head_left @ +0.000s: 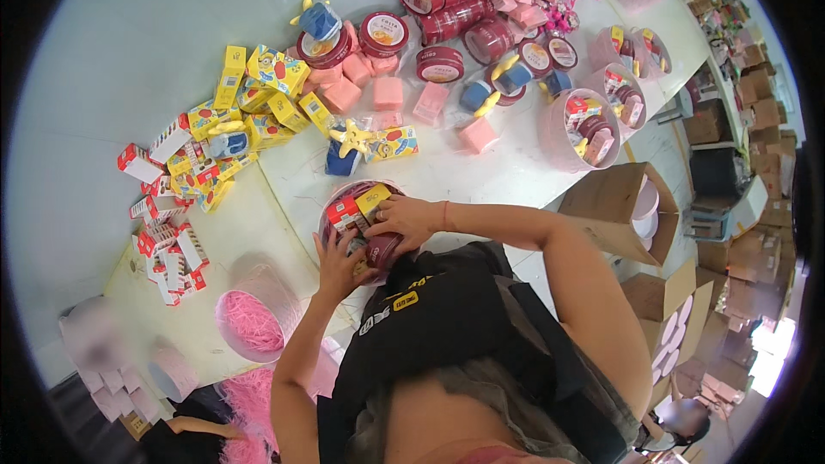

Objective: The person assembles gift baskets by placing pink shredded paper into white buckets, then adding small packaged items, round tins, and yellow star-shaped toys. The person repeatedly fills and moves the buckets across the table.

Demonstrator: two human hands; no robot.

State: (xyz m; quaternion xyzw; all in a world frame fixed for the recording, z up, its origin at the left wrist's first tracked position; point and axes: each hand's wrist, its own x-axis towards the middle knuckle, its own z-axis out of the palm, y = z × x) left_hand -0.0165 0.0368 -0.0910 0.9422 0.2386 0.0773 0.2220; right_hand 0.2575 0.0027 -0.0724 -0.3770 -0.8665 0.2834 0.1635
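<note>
In front of me, close to my body, a pink bucket [324,222] holds a red box [345,212], a yellow box [372,198] and a dark red round tin [383,249]. My left hand [340,263] lies over the bucket's near left side, its fingers spread against the rim and contents. From the right, my right hand [407,220] reaches in with bent fingers at the yellow box's lower edge, just above the tin. Its fingertips are partly hidden among the contents. Beyond the bucket, a blue item with a yellow star-shaped top [351,139] sits beside a yellow carton [393,144].
Yellow cartons [277,69] and red-and-white boxes [159,236] are heaped at left. Dark red tins [440,64] and pink blocks [342,94] lie at the back. Filled buckets [567,142] stand right; a bucket of pink shreds [255,318] stands near left. Cardboard boxes [614,206] flank the table.
</note>
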